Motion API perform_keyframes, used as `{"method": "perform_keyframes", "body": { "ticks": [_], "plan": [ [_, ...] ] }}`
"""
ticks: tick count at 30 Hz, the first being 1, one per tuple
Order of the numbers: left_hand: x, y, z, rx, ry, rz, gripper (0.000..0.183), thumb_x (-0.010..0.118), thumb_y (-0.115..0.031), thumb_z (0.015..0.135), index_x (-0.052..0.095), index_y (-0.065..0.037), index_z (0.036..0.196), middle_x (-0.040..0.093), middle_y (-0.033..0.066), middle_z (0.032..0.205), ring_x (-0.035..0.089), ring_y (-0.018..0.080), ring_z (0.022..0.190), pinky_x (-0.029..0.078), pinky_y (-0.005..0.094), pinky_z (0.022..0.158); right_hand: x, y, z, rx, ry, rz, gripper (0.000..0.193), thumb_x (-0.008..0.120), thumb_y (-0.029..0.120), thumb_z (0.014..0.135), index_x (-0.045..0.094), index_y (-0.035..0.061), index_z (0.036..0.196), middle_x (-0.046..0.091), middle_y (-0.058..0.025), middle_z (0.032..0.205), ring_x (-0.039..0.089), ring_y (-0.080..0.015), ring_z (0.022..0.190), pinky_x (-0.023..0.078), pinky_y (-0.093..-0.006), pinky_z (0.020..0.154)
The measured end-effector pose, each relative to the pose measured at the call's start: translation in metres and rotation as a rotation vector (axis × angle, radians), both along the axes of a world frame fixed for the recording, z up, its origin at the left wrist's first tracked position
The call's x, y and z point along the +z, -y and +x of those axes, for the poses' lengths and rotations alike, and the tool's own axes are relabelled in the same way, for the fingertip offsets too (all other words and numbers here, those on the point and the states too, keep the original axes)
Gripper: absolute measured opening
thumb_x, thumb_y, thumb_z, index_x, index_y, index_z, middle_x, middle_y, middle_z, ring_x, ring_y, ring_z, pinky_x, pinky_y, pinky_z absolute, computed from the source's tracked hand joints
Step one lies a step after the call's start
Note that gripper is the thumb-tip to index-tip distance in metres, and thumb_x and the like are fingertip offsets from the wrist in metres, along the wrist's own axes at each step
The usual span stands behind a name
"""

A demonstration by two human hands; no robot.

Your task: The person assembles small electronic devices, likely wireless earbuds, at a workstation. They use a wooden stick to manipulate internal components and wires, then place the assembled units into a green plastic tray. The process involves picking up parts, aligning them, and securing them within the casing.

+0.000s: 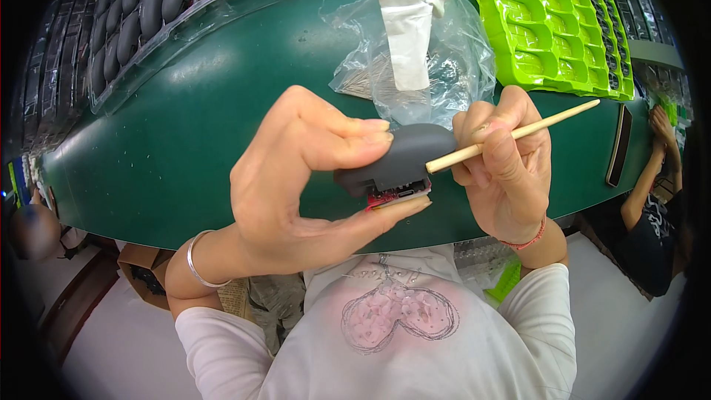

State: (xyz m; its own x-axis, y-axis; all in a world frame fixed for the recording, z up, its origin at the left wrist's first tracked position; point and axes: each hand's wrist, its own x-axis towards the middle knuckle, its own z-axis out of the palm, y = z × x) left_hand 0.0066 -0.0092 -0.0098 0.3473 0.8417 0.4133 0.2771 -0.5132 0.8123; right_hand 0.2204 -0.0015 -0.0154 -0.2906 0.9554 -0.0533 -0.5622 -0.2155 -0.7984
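Observation:
Between the thumb and fingers of my left hand (281, 178) is a dark grey, rounded plastic casing (407, 150). Its underside faces me, partly open, and a small red circuit board (385, 197) with a metal-edged port shows there above my thumb. My right hand (511, 170) pinches a thin wooden stick (552, 120), slanting up to the right. The stick's lower left tip is at the casing's right edge, near the opening; whether it touches is hard to tell. Curled fingers of my right hand are close against the casing's right end.
A clear plastic bag (466, 52) with thin metal pins and a white paper strip lies beyond my hands. A bright green compartment tray (518, 11) stands far right, a clear tray of grey casings (152, 11) far left. A dark flat bar (619, 144) lies right. Other people sit at both sides.

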Motion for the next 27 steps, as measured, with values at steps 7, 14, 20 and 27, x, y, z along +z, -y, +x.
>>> {"method": "perform_keyframes", "body": {
  "ticks": [7,14,20,27],
  "plan": [
    [-0.007,-0.003,-0.001,-0.059,0.115,-0.129,0.066,0.089,0.0,0.057,0.051,-0.001,0.11,0.055,0.0149,0.107,0.059,0.0203,0.095,0.054,0.031,0.084,0.0,-0.009,0.01,-0.022,-0.093,0.021,0.014,0.056,0.017,0.096,0.051,0.0062,0.089,0.05,-0.0038,0.071,0.042,-0.0065,0.055,0.03,-0.0222,0.046],
    [-0.006,-0.004,0.003,-0.091,0.383,-0.313,0.06,0.084,0.006,0.063,0.052,0.001,0.113,0.054,0.0162,0.113,0.06,0.0216,0.102,0.053,0.0325,0.088,0.001,-0.009,0.009,-0.045,-0.101,-0.013,0.014,0.057,0.018,0.096,0.051,0.0063,0.09,0.05,-0.0045,0.074,0.042,-0.0066,0.055,0.03,-0.0218,0.046],
    [-0.008,-0.004,0.001,-0.094,0.441,-0.358,0.06,0.084,0.006,0.063,0.052,0.001,0.114,0.053,0.0165,0.112,0.058,0.022,0.106,0.052,0.0321,0.091,0.001,-0.01,0.009,-0.027,-0.118,-0.001,0.015,0.056,0.018,0.096,0.052,0.0045,0.091,0.052,-0.0053,0.077,0.043,-0.007,0.056,0.031,-0.0218,0.047],
    [-0.008,-0.002,0.002,-0.068,0.43,-0.304,0.064,0.085,0.006,0.061,0.05,0.0,0.114,0.054,0.0162,0.111,0.059,0.0222,0.103,0.053,0.0307,0.085,0.003,-0.01,0.018,0.125,-0.036,0.032,0.022,0.051,0.02,0.099,0.059,-0.0009,0.095,0.06,-0.0073,0.078,0.05,-0.0085,0.058,0.038,-0.0229,0.05]
  ]
}}
